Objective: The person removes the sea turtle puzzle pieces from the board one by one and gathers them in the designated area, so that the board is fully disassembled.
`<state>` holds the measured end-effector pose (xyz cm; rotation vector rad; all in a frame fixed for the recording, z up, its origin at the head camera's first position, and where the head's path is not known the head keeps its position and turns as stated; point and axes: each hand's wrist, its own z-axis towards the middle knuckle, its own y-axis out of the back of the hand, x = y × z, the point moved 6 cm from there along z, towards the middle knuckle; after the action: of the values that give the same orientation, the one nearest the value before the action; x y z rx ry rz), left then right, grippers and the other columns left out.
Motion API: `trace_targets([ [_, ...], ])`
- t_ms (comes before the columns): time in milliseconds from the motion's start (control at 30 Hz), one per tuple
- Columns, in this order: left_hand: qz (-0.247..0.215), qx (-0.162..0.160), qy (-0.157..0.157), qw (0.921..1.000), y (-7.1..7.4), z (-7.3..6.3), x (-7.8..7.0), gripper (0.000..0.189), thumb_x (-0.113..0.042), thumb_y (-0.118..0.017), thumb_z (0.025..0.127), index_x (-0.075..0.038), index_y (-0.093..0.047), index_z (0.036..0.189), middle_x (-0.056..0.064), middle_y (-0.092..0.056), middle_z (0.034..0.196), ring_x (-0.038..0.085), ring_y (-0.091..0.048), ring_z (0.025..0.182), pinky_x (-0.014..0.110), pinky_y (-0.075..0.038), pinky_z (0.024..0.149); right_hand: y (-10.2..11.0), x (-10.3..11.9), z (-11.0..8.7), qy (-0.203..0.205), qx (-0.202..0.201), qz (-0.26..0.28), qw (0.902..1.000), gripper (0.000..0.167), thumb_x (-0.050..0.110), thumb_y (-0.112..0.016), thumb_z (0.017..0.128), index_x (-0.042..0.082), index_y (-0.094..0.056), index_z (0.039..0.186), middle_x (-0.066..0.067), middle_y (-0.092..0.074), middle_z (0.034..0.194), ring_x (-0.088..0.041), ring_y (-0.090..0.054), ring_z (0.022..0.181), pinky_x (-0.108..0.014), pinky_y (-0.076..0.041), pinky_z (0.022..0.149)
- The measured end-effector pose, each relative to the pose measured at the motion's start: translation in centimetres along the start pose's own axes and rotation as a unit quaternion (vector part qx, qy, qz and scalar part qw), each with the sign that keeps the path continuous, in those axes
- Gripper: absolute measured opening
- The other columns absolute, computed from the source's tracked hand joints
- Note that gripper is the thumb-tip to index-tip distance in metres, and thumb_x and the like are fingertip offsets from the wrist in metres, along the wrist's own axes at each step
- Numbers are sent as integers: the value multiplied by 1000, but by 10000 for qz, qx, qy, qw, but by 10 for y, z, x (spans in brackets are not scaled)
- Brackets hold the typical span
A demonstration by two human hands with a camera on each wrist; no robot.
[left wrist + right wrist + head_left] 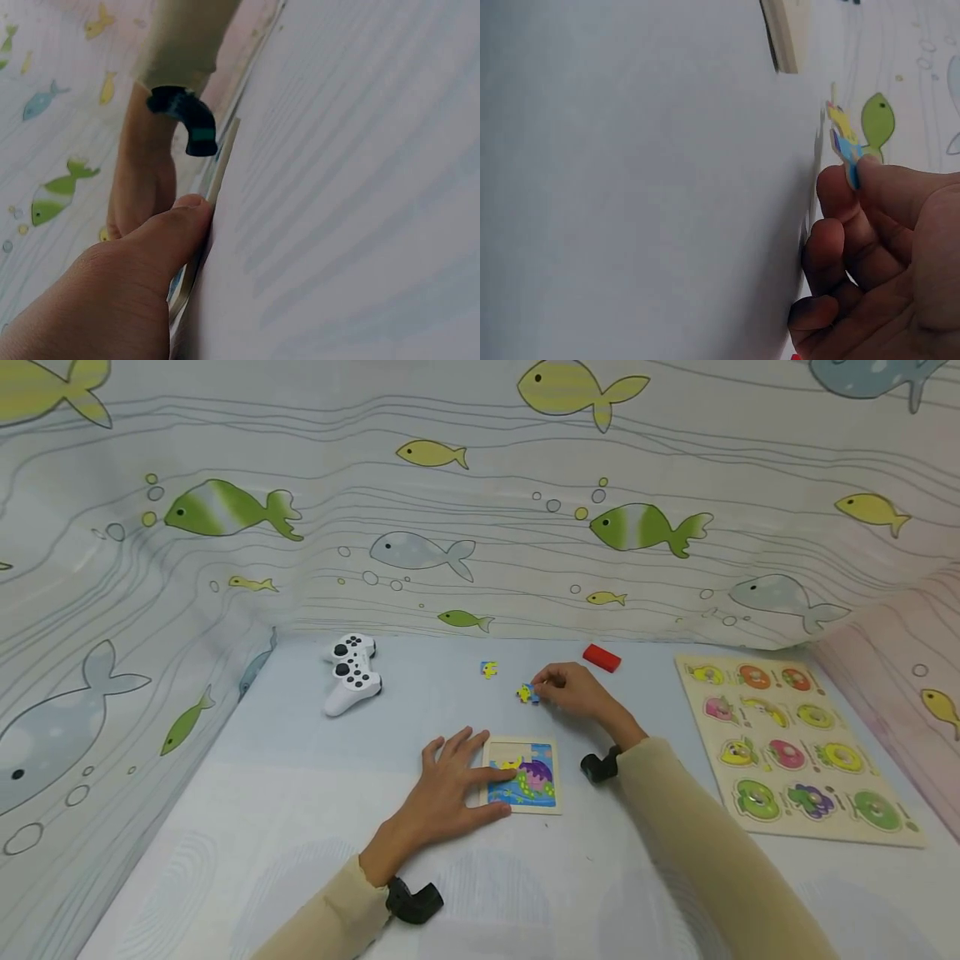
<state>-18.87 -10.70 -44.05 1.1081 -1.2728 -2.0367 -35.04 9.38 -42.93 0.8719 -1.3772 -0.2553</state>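
In the head view a small jigsaw puzzle tray [532, 811] with a pale rim lies on the table, its picture partly filled with purple, green and blue pieces. My left hand [452, 789] rests on its left side, fingers spread and one reaching over the picture. Beyond the tray, my right hand [573, 692] pinches a yellow-and-blue puzzle piece [524, 693] between thumb and forefinger. The right wrist view shows that piece [845, 146] held edge-on, close to the table surface. A second yellow-and-blue piece [489, 669] lies loose to the left of it.
A white game controller [352, 672] lies at the back left. Behind my right hand is a red block [602, 657]. On the right lies a large wooden fruit puzzle board [708, 727]. A fish-patterned curtain [495, 493] encloses the table's back and sides.
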Motion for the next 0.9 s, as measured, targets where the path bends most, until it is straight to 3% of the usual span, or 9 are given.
trace_targets([
  [333, 69, -60, -39, 10000, 0, 1, 0, 46, -61, -68, 88, -43, -69, 130, 13, -43, 160, 40, -33, 151, 64, -20, 113, 0, 1, 5, -181, 125, -323, 9992, 24, 25, -69, 96, 9, -73, 114, -7, -66, 92, -19, -54, 82, -27, -44, 70],
  [700, 87, 19, 17, 10000, -1, 0, 1, 46, -62, -66, 89, -43, -68, 130, 12, -42, 161, 39, -31, 152, 65, -20, 113, -2, 8, 6, 206, 17, -518, 9984, 26, 19, -76, 91, 10, -70, 116, -9, -64, 92, -21, -55, 82, -29, -45, 72],
  [900, 18, 28, 37, 10000, 0, 0, 1, 46, -61, -67, 89, -42, -69, 130, 13, -42, 161, 39, -31, 152, 66, -20, 114, -3, 7, 11, 171, 14, -650, 9977, 23, 19, -75, 92, 12, -69, 113, -9, -65, 94, -22, -56, 83, -29, -46, 72],
])
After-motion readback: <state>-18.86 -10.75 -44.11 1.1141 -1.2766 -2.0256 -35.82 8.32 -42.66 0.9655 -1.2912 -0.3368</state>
